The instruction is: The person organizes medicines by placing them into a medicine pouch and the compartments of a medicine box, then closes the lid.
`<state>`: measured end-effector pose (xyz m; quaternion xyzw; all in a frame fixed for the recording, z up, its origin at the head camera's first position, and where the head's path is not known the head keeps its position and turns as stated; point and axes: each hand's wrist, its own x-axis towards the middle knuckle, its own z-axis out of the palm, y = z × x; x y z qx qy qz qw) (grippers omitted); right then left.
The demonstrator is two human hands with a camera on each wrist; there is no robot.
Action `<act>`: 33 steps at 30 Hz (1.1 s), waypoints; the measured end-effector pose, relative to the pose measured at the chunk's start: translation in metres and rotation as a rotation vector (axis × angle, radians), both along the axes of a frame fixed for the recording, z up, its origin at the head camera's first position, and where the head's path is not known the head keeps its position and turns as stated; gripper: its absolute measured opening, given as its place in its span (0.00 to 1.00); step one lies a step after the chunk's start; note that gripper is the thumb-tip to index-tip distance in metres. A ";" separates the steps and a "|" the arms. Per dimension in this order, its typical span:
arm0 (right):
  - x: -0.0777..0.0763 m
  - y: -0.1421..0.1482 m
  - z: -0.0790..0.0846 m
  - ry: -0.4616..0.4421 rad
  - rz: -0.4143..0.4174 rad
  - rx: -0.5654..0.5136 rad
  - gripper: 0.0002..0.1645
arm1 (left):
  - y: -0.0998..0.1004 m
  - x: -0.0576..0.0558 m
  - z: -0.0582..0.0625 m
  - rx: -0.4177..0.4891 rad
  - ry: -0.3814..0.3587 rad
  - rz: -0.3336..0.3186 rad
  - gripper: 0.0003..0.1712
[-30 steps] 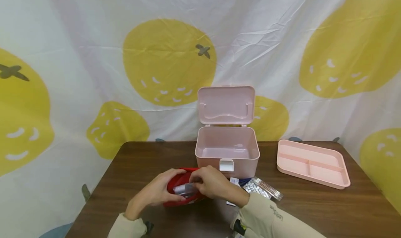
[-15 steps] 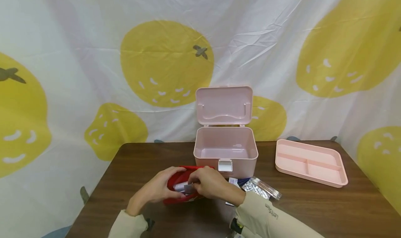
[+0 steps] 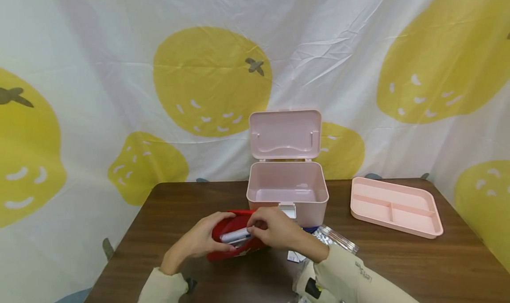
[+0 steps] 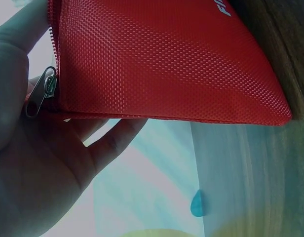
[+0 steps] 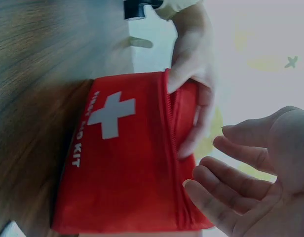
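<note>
A red first aid kit pouch [image 5: 142, 182] with a white cross and a zipper is unzipped at the top. In the head view, my left hand [image 3: 197, 238] grips the pouch by the sides of its mouth, with the thumb on the near side and fingers on the far side. A white packet or tube with bluish marks [image 3: 235, 235] shows inside the opening. My right hand [image 3: 276, 228] hovers at the right of the mouth. In the right wrist view, its fingers are loosely bent with a gap to the thumb, and nothing is visible between them.
Behind the pouch stands a pink box [image 3: 303, 212] with its lid raised. A pink divided tray [image 3: 398, 225] lies to the right. Silvery packets [image 3: 324, 236], a bundle of clear-wrapped sticks [image 3: 340, 238] and small white packets [image 3: 295, 256] lie beside my right forearm.
My right hand has let go of a small greyish piece at the pouch opening and moved slightly right and up. More of the white item inside shows. My left hand keeps its grip.
</note>
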<state>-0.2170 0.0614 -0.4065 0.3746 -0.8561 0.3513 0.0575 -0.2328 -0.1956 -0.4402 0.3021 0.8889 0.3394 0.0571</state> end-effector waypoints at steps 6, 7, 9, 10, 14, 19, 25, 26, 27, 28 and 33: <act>0.005 0.026 0.005 0.005 -0.016 -0.091 0.00 | 0.000 0.001 0.000 0.018 0.020 -0.001 0.43; 0.006 0.031 0.005 0.009 -0.017 -0.107 0.00 | 0.000 0.001 0.000 0.020 0.023 0.000 0.43; 0.006 0.041 0.006 -0.004 -0.018 -0.127 0.02 | 0.000 0.002 0.000 0.024 0.030 0.003 0.44; 0.006 0.046 0.006 -0.013 -0.019 -0.129 0.03 | 0.000 0.002 -0.001 0.026 0.032 0.006 0.44; 0.005 0.066 0.002 -0.082 -0.048 -0.086 0.02 | 0.000 0.003 -0.001 0.030 0.033 0.016 0.44; 0.002 0.085 -0.009 -0.141 -0.068 -0.046 0.03 | 0.001 0.003 -0.001 0.033 0.037 0.017 0.44; -0.004 0.095 -0.023 -0.211 -0.055 -0.020 0.02 | 0.001 0.002 -0.002 0.032 0.022 0.018 0.44; -0.006 0.096 -0.026 -0.228 -0.052 -0.012 0.02 | 0.000 0.002 -0.002 0.033 0.019 0.019 0.44; -0.007 0.096 -0.028 -0.236 -0.045 -0.007 0.02 | 0.000 0.002 -0.003 0.034 0.018 0.020 0.44; -0.008 0.097 -0.031 -0.244 -0.039 -0.003 0.02 | 0.000 0.002 -0.003 0.033 0.016 0.022 0.44; -0.014 0.100 -0.049 -0.211 -0.020 0.018 0.04 | 0.000 0.002 -0.003 0.025 0.014 0.031 0.45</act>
